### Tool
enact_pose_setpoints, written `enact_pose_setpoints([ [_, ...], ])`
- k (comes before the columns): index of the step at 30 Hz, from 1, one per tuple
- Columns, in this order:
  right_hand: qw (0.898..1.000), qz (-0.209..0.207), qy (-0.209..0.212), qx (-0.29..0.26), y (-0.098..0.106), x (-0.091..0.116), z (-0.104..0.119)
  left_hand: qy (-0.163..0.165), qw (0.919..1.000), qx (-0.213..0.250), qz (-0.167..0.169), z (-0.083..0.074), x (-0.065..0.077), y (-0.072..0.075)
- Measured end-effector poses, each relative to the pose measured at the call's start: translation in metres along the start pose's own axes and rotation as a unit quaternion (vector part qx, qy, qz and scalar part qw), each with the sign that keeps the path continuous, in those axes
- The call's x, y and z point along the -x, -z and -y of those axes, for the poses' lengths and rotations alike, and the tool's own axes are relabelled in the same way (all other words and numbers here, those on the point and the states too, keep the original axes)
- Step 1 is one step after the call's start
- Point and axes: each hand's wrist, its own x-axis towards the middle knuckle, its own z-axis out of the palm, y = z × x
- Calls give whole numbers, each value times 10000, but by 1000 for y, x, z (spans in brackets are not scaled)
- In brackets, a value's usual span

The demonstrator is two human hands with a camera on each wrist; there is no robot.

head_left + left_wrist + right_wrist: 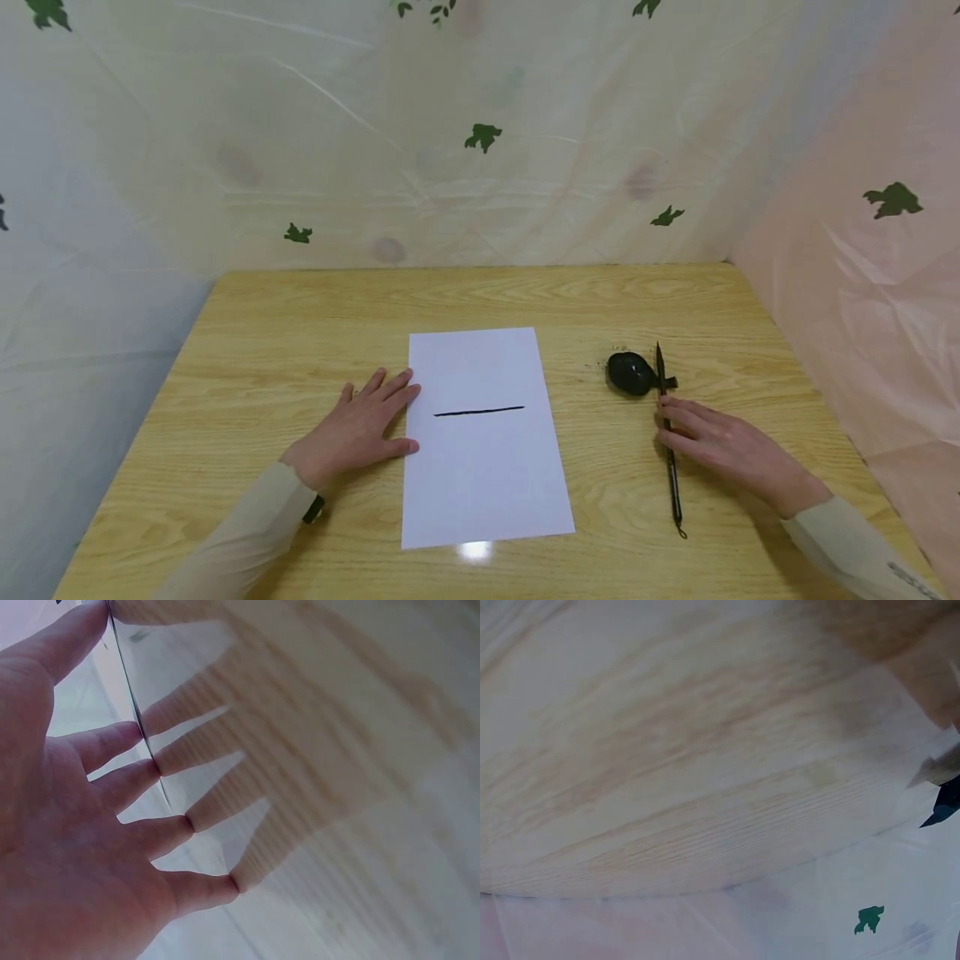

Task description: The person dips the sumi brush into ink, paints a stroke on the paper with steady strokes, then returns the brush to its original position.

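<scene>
A sheet of white paper lies on the table, with one black ink stroke across its middle. My left hand rests with spread fingers at the paper's left edge, thumb and fingertips on the margin. In the left wrist view its palm shows with the fingers extended. On the right, my right hand pinches the shaft of a dark writing brush. The brush lies across the short handle of a black ink dish, bristles pointing away. In the right wrist view only the dark brush tip shows.
The wood-grain table is glossy and reflects the hands. Small dark ink specks dot it beside the dish. A pale curtain printed with green leaf shapes stands along the back and both sides.
</scene>
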Motion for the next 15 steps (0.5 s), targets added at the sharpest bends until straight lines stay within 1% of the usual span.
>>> enact_pose_setpoints([
  [7,9999,-85,-56,-34,3,2,2,-6,10000,14,-29,0,-1,0],
  [15,9991,-276,-279,-181,11,5,4,69,9999,74,-129,-2,-2,1],
])
